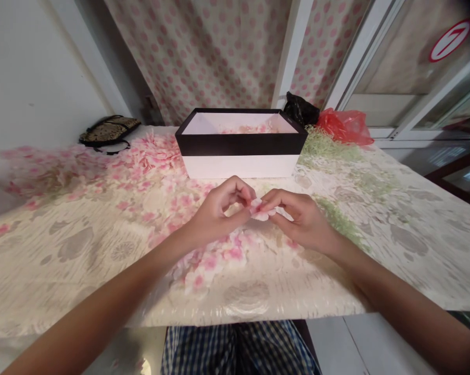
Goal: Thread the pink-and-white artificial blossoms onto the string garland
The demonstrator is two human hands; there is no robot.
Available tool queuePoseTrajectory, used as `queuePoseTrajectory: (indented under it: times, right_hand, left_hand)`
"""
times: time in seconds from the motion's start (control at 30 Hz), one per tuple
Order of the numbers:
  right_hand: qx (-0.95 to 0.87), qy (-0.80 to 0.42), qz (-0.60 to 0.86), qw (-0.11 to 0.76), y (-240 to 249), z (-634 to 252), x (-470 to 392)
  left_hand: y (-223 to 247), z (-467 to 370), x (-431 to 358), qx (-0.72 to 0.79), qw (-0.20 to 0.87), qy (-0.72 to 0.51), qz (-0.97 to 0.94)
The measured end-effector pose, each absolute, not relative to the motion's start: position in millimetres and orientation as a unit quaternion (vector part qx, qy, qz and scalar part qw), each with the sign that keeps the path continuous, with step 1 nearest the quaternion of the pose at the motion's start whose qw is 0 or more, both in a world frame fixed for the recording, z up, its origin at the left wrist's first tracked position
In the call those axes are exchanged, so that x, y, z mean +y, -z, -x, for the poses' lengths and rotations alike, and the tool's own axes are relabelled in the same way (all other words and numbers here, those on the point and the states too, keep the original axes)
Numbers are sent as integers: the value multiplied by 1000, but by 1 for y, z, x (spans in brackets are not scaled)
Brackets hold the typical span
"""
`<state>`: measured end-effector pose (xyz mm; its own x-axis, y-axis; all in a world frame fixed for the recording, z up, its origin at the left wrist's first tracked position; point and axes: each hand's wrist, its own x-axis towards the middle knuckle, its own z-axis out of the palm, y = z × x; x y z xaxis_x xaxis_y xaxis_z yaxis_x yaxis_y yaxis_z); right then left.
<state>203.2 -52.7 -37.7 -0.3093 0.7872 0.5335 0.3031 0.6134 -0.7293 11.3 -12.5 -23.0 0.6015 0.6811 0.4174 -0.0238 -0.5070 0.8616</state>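
Note:
Between my two hands is a small pale pink artificial flower (261, 211) with a darker pink centre. My left hand (229, 205) pinches its left edge between thumb and fingertips. On the other side, my right hand (299, 213) grips the flower's right edge the same way. Both hands hover above the table's front half, just before a white box with a black rim (242, 161). Pink petals or blossoms show inside the box; its floor is hidden by the front wall. Loose pink and white blossoms (211, 263) lie on the tablecloth below and left of my hands.
A heap of pink blossoms (152, 151) spreads over the table's left side, near a patterned pouch (110, 130). Pale green shredded strands (328, 146) lie at right. Behind them sit a black plastic bag (301, 109) and a red plastic bag (344, 126).

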Motion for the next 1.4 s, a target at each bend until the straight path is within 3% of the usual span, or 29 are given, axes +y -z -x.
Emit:
queuePoseTrajectory:
  times: [0.63, 0.97, 1.1, 1.23, 1.4]
  right_hand:
    - [-804, -188, 357, 438, 41, -202, -55]
    - [-798, -190, 365, 441, 40, -202, -55]
    - [-765, -245, 373, 465, 42, -200, -53]
    - [-721, -335, 384, 471, 37, -202, -49]
    - [-664, -265, 465, 522, 33, -213, -40]
  left_hand:
    - [27, -16, -12, 226, 524, -402, -716]
    - [29, -16, -13, 231, 525, -399, -716]
    - [30, -18, -15, 219, 528, -392, -721]
    - [27, -17, -16, 220, 461, -379, -772]
    - [21, -18, -25, 152, 303, -272, -901]
